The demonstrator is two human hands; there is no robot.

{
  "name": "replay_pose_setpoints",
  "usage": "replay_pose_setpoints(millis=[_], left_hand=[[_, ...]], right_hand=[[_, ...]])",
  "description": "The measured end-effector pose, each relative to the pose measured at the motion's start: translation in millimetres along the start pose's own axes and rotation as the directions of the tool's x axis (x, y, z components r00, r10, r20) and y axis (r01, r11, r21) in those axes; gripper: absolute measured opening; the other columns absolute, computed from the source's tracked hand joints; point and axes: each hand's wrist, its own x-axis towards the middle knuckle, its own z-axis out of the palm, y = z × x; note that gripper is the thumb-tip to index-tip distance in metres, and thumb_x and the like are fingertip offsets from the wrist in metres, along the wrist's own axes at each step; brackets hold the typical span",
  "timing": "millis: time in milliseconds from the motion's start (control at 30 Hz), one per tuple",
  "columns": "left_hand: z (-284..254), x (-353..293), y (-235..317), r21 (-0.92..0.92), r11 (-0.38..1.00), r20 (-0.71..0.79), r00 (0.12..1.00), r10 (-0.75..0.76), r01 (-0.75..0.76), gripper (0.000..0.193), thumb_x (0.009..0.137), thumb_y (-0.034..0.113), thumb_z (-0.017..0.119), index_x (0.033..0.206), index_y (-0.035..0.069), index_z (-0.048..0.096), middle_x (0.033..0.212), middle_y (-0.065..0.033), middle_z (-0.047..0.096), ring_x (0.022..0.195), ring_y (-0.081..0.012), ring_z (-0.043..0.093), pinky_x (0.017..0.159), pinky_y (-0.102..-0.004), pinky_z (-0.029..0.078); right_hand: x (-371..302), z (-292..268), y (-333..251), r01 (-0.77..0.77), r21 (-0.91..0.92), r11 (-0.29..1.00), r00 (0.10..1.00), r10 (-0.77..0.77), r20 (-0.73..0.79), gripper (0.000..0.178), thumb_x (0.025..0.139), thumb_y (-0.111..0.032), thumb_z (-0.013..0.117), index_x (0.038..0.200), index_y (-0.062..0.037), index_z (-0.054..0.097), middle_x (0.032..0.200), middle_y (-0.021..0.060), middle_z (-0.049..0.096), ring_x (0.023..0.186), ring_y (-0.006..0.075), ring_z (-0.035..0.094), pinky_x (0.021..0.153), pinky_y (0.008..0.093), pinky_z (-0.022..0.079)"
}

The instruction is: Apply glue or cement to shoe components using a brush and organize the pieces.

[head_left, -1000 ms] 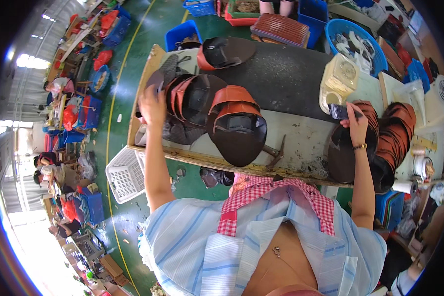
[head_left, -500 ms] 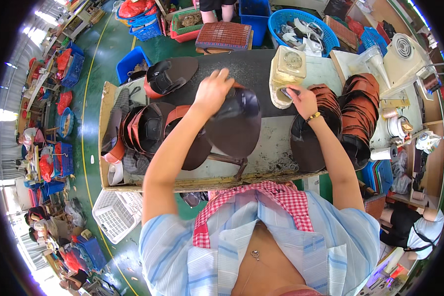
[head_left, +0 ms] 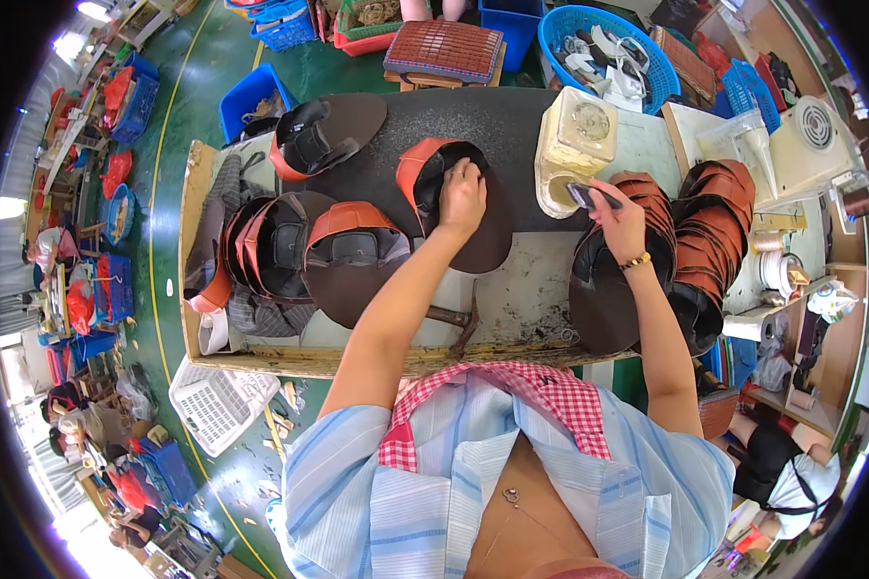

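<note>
A dark brown shoe upper (head_left: 485, 236) with an orange-brown back edge lies on the black mat (head_left: 434, 121). My left hand (head_left: 463, 198) reaches into its opening, fingers bent and closed on it. My right hand (head_left: 620, 224) grips a small dark brush (head_left: 583, 196) at the mouth of a cream glue pot (head_left: 556, 188); the brush's tip is hard to make out. Another brown upper (head_left: 352, 135) lies at the mat's far left. More uppers (head_left: 357, 251) stand grouped left of my left forearm.
Stacked uppers (head_left: 710, 241) stand at the right, beside my right forearm. A hammer (head_left: 466, 321) lies near the bench's front edge (head_left: 377, 362). A blue basket (head_left: 668, 82) sits beyond the bench, and a cream machine (head_left: 806, 145) stands far right. A white crate (head_left: 222, 405) is on the floor.
The upper under my left hand has been turned and set down on the mat, its opening now showing. My right hand has shifted slightly, lifting the brush at the glue pot's mouth.
</note>
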Motion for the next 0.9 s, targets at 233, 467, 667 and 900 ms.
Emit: replay_pose_setpoints(millis=[233, 467, 667, 900], left_hand=[[-38.0, 28.0, -46.8, -0.419, 0.794, 0.328, 0.889, -0.321, 0.441, 0.018, 0.075, 0.018, 0.062, 0.071, 0.002, 0.055, 0.066, -0.0032, 0.056, 0.063, -0.0121, 0.053, 0.06, -0.0284, 0.043], [-39.6, 29.8, -41.8, -0.443, 0.658, 0.51, 0.775, -0.373, 0.609, 0.013, 0.075, 0.019, 0.057, 0.074, 0.007, 0.053, 0.072, -0.0011, 0.051, 0.068, -0.011, 0.047, 0.062, -0.0279, 0.039], [-40.6, 27.1, -46.5, -0.334, 0.812, 0.434, 0.843, -0.319, 0.479, 0.019, 0.073, 0.021, 0.06, 0.074, 0.002, 0.058, 0.074, -0.0099, 0.06, 0.068, -0.021, 0.058, 0.064, -0.0333, 0.046], [-126.6, 62.5, 20.7, 0.122, 0.936, -0.065, 0.939, 0.339, -0.329, 0.029, 0.072, 0.019, 0.069, 0.095, 0.005, 0.058, 0.09, -0.0132, 0.063, 0.087, -0.0357, 0.061, 0.076, -0.0408, 0.049]], right_hand=[[11.0, 17.8, -39.0, -0.295, 0.335, 0.895, 0.925, 0.179, 0.335, 0.027, 0.09, -0.026, 0.061, 0.101, -0.001, 0.068, 0.076, 0.0046, 0.065, 0.058, 0.0069, 0.061, 0.049, 0.0201, 0.048], [66.8, 130.1, -40.3, 0.394, 0.01, 0.919, 0.886, -0.383, 0.26, 0.017, 0.083, -0.016, 0.064, 0.093, -0.0024, 0.067, 0.091, 0.0134, 0.067, 0.083, 0.0272, 0.066, 0.068, 0.0319, 0.053], [15.0, 104.6, -24.9, 0.454, 0.026, 0.89, 0.808, -0.424, 0.408, 0.013, 0.078, -0.014, 0.065, 0.085, -0.0031, 0.067, 0.084, 0.0127, 0.066, 0.078, 0.028, 0.064, 0.069, 0.0332, 0.051], [10.9, -2.2, -38.2, -0.041, 0.013, 0.999, 0.998, 0.041, 0.04, 0.023, 0.084, -0.023, 0.064, 0.088, -0.0002, 0.069, 0.063, 0.0081, 0.064, 0.054, 0.0139, 0.06, 0.051, 0.0268, 0.045]])
